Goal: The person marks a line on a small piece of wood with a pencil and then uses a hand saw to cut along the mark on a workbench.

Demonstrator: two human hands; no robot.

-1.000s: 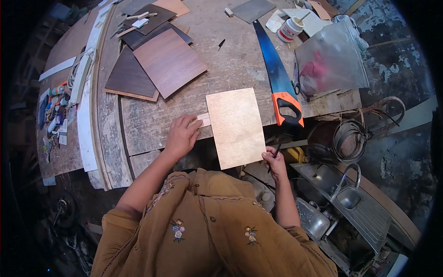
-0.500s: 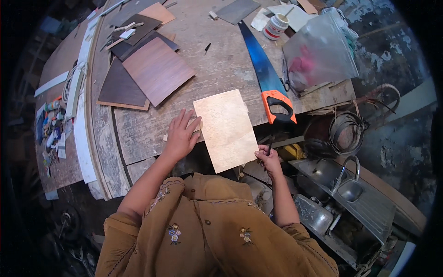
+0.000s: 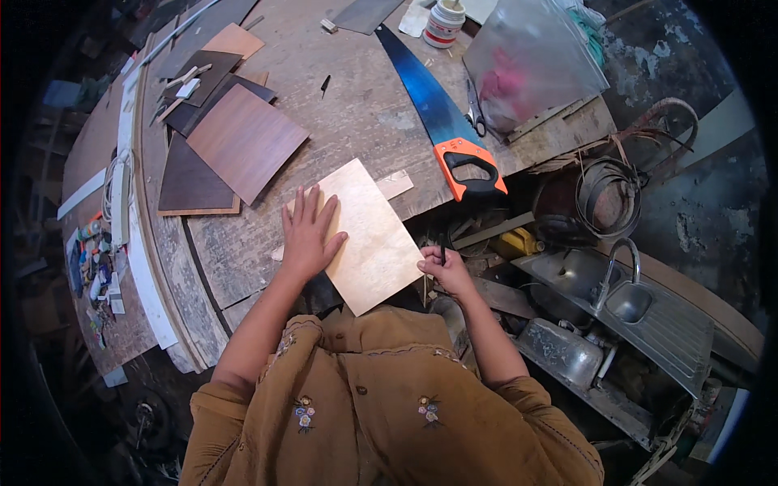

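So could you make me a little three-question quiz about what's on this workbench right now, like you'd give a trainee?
1. True or false: the left hand lies flat on the light plywood panel.
2. What colour is the handle of the handsaw? A green, B orange, C white.
3. What does the right hand pinch beside the panel's edge?

Key: 1 true. 2 B. 3 a thin dark tool, too small to tell which kind.
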